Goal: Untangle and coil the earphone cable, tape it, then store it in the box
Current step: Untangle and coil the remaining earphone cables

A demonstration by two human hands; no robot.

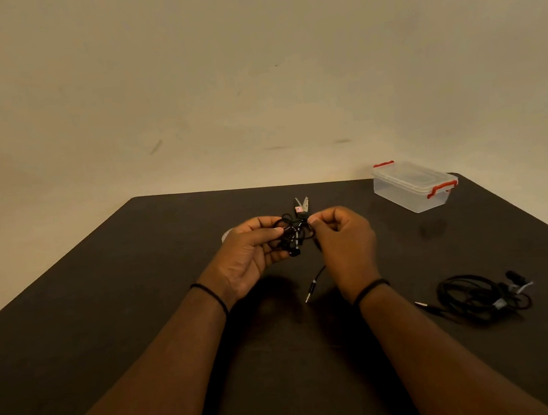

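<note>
Black earphone cable (291, 236) pinched by left hand (254, 253), right hand (342, 243) | box (413, 186) at table edge

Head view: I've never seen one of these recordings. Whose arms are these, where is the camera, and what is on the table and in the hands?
There is no machine here. The camera sits on a person's head, looking forward and down, so both arms are the wearer's own. The left hand and right hand hold a tangled black earphone cable above a dark table; its plug dangles below. Behind the hands lie scissors. At far right stands a clear box with red clips, lid on. At near right lies a second earphone bundle.
</note>
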